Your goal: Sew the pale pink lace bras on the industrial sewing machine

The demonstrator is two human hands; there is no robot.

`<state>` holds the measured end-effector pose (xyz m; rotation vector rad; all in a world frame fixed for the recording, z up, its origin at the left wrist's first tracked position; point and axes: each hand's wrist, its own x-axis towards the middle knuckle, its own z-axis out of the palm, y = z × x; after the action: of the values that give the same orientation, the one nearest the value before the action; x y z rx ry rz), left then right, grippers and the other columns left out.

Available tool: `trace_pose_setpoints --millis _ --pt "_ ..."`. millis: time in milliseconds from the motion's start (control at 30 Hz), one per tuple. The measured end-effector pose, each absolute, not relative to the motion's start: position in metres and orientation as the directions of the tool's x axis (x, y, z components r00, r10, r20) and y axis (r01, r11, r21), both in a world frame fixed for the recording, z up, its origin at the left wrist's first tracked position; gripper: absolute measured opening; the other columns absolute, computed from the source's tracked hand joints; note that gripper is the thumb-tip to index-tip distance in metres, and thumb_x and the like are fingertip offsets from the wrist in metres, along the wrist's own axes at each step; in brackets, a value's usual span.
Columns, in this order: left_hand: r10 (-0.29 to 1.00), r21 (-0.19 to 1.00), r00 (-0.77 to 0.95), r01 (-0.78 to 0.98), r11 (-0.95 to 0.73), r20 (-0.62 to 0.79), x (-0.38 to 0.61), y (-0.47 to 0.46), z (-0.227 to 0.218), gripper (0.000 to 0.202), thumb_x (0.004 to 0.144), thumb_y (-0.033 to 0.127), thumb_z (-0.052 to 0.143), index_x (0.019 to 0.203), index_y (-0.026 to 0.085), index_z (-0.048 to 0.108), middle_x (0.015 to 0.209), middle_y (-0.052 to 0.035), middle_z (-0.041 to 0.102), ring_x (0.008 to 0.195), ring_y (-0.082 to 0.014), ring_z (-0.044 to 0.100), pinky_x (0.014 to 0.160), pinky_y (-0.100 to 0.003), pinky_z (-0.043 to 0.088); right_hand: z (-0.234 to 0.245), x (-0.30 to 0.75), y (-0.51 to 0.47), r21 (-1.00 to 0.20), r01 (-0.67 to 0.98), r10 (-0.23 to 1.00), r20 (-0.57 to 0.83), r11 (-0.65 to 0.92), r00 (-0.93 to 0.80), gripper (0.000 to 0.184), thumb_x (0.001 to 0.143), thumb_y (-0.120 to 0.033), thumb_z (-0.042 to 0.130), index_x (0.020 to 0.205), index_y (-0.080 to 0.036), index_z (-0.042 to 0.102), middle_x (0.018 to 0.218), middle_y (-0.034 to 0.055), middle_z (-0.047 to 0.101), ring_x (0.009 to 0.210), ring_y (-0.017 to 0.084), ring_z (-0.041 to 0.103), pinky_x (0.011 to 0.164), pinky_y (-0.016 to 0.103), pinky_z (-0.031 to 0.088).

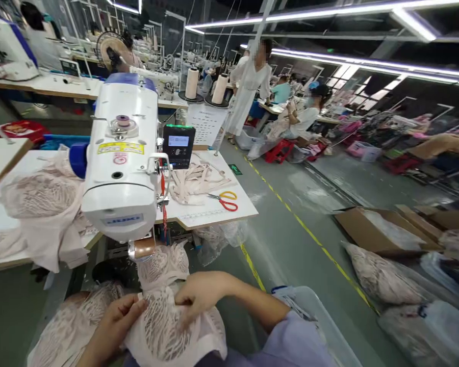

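I hold a pale pink lace garment (164, 326) low in front of me, just below the head of a white sewing machine (122, 158). My left hand (117, 318) pinches its left edge, fingers closed on the fabric. My right hand (199, 295) presses on the lace from the right, fingers curled into it. The top of the garment reaches up towards the machine's copper-coloured lower end (143, 248).
More pink lace pieces (42, 204) lie on the white table (214, 214) left of the machine. Elastic strips (197, 181), red-and-yellow scissors (226, 200) and a control panel (178, 145) sit on the right. Cardboard boxes and bagged fabric (382, 278) line the floor. People work further back.
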<state>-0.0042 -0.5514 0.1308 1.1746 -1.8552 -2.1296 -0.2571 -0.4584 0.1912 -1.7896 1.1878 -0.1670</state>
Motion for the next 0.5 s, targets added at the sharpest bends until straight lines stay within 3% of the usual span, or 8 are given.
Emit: trace_pose_setpoints --millis 67,133,167,233,333,400,500 --pt "-0.539 0.902 -0.761 -0.431 0.006 -0.36 -0.02 -0.547 0.147 0.055 0.084 0.071 0.057 0.063 0.02 0.056 0.062 -0.0004 0.052 0.062 -0.0169 0.048 0.059 -0.027 0.036 0.187 -0.266 -0.458 -0.717 -0.696 -0.91 -0.27 -0.027 0.313 0.054 0.077 -0.068 0.074 0.103 -0.021 0.068 0.094 0.0024 0.071 0.084 0.018 0.063 0.076 0.028 0.046" --pt "-0.481 0.891 -0.832 -0.41 0.197 -0.276 -0.034 -0.541 0.162 0.051 0.091 0.063 0.049 0.064 0.02 0.053 0.063 -0.0009 0.054 0.063 -0.0168 0.05 0.062 -0.028 0.036 0.177 -0.267 -0.459 -0.764 -0.641 -0.973 -0.09 -0.069 0.212 0.08 0.072 -0.069 0.078 0.133 -0.02 0.059 0.127 0.0134 0.066 0.112 0.027 0.06 0.095 0.036 0.045" --pt "-0.434 0.883 -0.866 -0.387 0.267 -0.249 -0.04 -0.539 0.168 0.049 0.095 0.057 0.044 0.064 0.02 0.052 0.062 -0.0004 0.053 0.061 -0.0154 0.048 0.061 -0.027 0.034 0.17 -0.265 -0.46 -0.819 -0.564 -0.97 -0.036 -0.108 0.239 0.081 0.074 -0.069 0.077 0.135 -0.019 0.058 0.131 0.015 0.064 0.116 0.028 0.059 0.098 0.037 0.044" --pt "-0.402 0.855 -0.895 -0.356 0.377 -0.195 -0.046 -0.539 0.178 0.044 0.097 0.047 0.041 0.065 0.019 0.051 0.06 0.0009 0.051 0.059 -0.0128 0.044 0.06 -0.026 0.029 0.158 -0.259 -0.462 -0.92 -0.382 -0.952 -0.036 -0.088 0.305 0.059 0.082 -0.067 0.069 0.118 -0.019 0.069 0.111 0.0106 0.071 0.101 0.024 0.064 0.088 0.034 0.047" --pt "-0.53 0.818 -0.831 -0.417 0.395 -0.168 -0.045 -0.553 0.189 0.044 0.095 0.045 0.049 0.06 0.017 0.045 0.054 0.0034 0.041 0.055 -0.0099 0.037 0.056 -0.026 0.022 0.149 -0.251 -0.47 -0.96 -0.272 -0.984 -0.112 0.07 0.141 0.043 0.089 -0.06 0.063 0.081 -0.019 0.069 0.071 0.0008 0.064 0.067 0.016 0.057 0.064 0.027 0.042" --pt "-0.651 0.823 -0.742 -0.464 0.329 -0.159 -0.042 -0.566 0.198 0.044 0.091 0.047 0.056 0.06 0.017 0.047 0.054 0.0042 0.039 0.054 -0.0093 0.035 0.054 -0.025 0.022 0.15 -0.247 -0.478 -0.958 -0.264 -0.993 -0.112 0.116 -0.032 0.04 0.089 -0.057 0.064 0.076 -0.019 0.065 0.066 -0.0012 0.058 0.062 0.014 0.05 0.06 0.026 0.038" --pt "-0.767 0.834 -0.63 -0.484 0.267 -0.12 -0.041 -0.587 0.212 0.033 0.089 0.045 0.06 0.071 0.018 0.059 0.061 0.0026 0.051 0.058 -0.0107 0.043 0.056 -0.024 0.031 0.16 -0.245 -0.495 -0.953 -0.271 -0.984 -0.096 0.135 -0.152 0.04 0.089 -0.056 0.064 0.074 -0.019 0.063 0.065 -0.0019 0.056 0.061 0.014 0.048 0.059 0.026 0.036"
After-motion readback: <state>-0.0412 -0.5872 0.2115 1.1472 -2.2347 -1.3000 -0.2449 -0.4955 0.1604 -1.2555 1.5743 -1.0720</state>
